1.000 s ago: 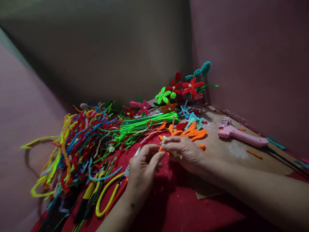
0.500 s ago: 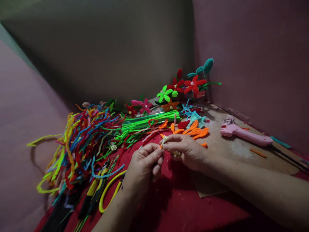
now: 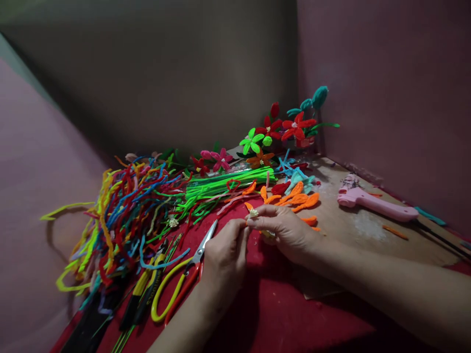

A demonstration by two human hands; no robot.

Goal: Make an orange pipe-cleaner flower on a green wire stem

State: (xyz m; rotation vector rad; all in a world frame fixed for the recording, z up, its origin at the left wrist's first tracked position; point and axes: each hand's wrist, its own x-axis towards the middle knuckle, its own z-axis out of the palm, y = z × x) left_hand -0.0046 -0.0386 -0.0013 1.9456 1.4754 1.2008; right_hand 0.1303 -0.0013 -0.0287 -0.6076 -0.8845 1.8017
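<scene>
My right hand [image 3: 281,224] pinches a small pale yellow bunch [image 3: 253,213] between thumb and fingers. Against it, fingertips touching, is my left hand [image 3: 230,245], its fingers curled together; a tiny orange bit shows at the pinch, and what the left fingers grip is too small to name. Orange petals [image 3: 296,196] lie just beyond the right hand. Scissors with yellow and red handles [image 3: 198,254] rest on the red cloth [image 3: 279,314], left of my left hand.
Colourful fuzzy stems [image 3: 121,215] pile up at left beside yellow-black pliers [image 3: 145,289]. Green stems [image 3: 221,189] lie in the middle, with a green flower [image 3: 251,141] and a red flower [image 3: 298,125] behind. A pink glue gun [image 3: 379,202] rests on the board [image 3: 334,235] at right.
My left hand has turned, its knuckles now up and its fingers curled under. More of the scissors shows beside it. The pale bunch has tilted slightly.
</scene>
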